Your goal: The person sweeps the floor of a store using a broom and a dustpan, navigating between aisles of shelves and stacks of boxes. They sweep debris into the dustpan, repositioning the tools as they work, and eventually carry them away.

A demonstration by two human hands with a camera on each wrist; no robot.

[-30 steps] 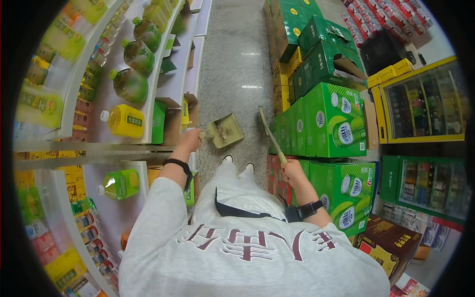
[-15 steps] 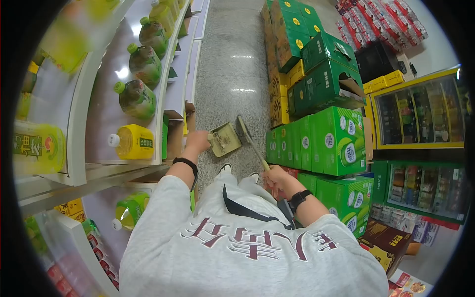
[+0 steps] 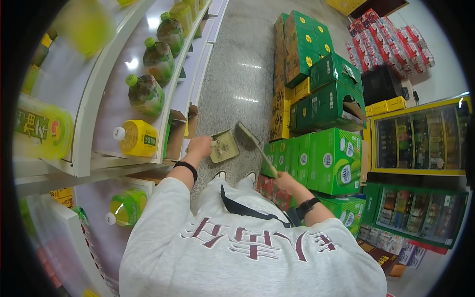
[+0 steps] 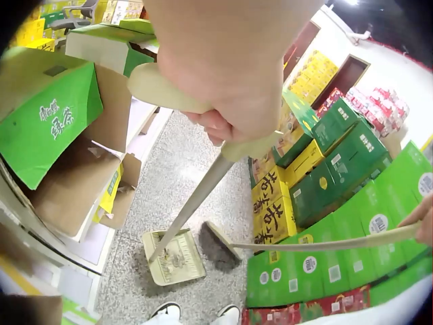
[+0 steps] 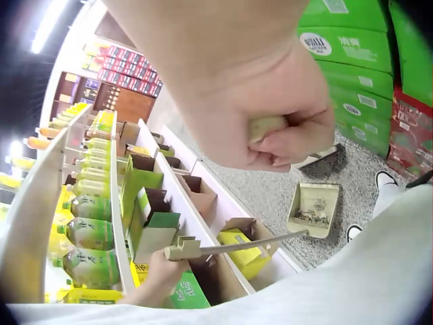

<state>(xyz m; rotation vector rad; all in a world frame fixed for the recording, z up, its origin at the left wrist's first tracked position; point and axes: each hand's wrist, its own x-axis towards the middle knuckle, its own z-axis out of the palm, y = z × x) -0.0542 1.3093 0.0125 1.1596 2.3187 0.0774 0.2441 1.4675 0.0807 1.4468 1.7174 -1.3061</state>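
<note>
My left hand [image 3: 200, 147] grips the handle of a pale dustpan [image 3: 224, 147], which lies on the floor with dark debris in it. In the left wrist view the fingers of that hand [image 4: 220, 88] curl round the handle's upper part, above the pan [image 4: 173, 257]. The broom's stick is gripped by my right hand [image 3: 285, 182]. Its dark-bristled head [image 3: 246, 133] is on the floor just right of the dustpan. From the right wrist view, the right hand [image 5: 270, 122] is closed round the stick's end, and the dustpan [image 5: 315, 208] shows debris near its handle side.
Shelves with bottles [image 3: 146, 94] and opened cartons line the left side. On the right stand stacked green cartons [image 3: 333, 161], yellow boxes [image 3: 280, 115] and glass-door coolers [image 3: 420, 136]. A grey speckled floor [image 3: 232, 74] runs between them, and both shoes [image 3: 220, 174] are close behind the dustpan.
The broom head has moved left from beside the cartons to near the dustpan, and the right hand has come lower. The view has shifted; both hands have kept their grips.
</note>
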